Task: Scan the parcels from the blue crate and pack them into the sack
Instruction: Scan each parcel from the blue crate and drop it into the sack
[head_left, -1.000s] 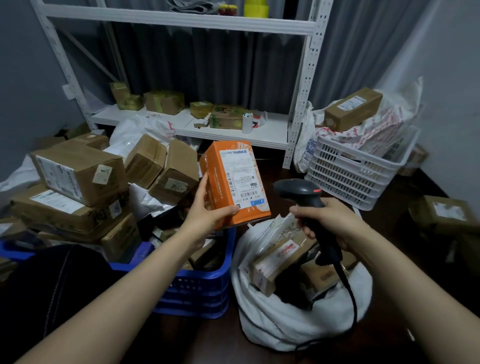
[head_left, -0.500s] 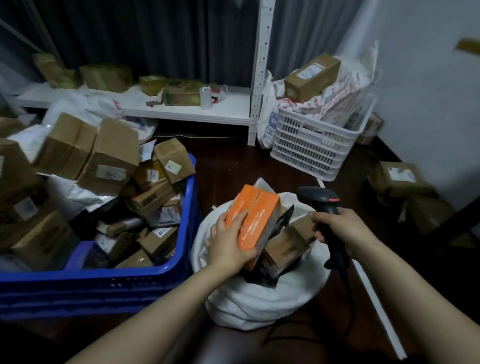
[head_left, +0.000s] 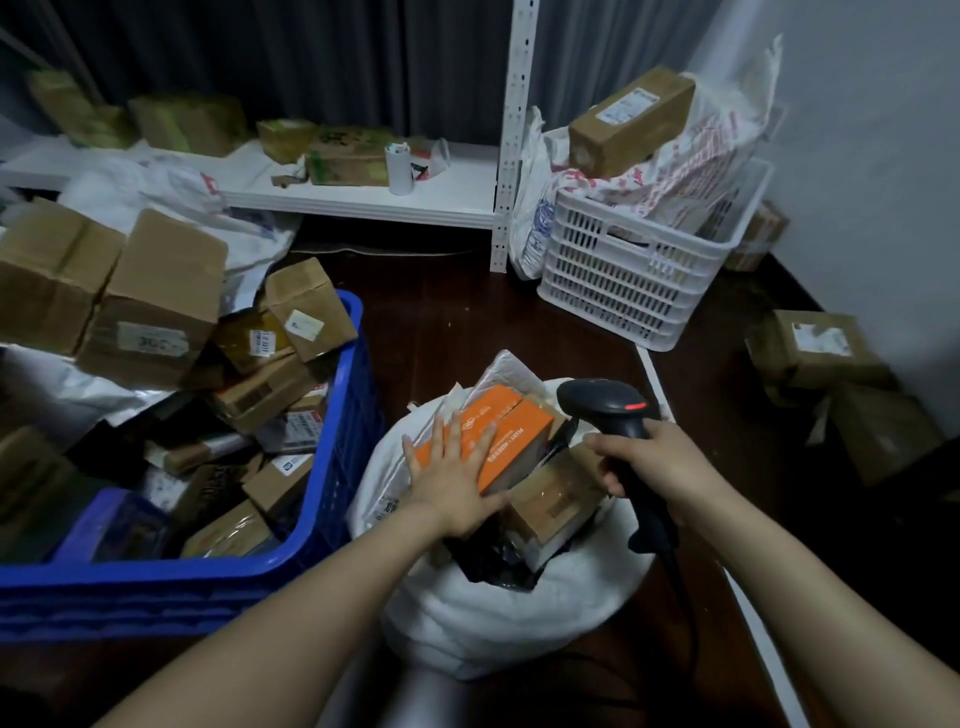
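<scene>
An orange parcel (head_left: 514, 431) lies on top of the load in the open white sack (head_left: 509, 618), among brown boxes and dark bags. My left hand (head_left: 452, 478) lies flat on the orange parcel with straight, spread fingers, pressing it down. My right hand (head_left: 649, 462) grips the handle of a black barcode scanner (head_left: 608, 405), held just right of the sack's mouth, its red light on. The blue crate (head_left: 337, 499) stands to the left of the sack, heaped with several brown cardboard parcels.
A white slatted basket (head_left: 639, 280) with bags and a brown box stands at the back right. A low white shelf (head_left: 363, 197) carries more boxes. Loose brown boxes (head_left: 815, 353) sit on the dark floor by the right wall. The scanner's cable hangs by the sack.
The orange parcel went from being held up before the scanner down into the sack. My left hand let go of its grip and now lies flat on top of it.
</scene>
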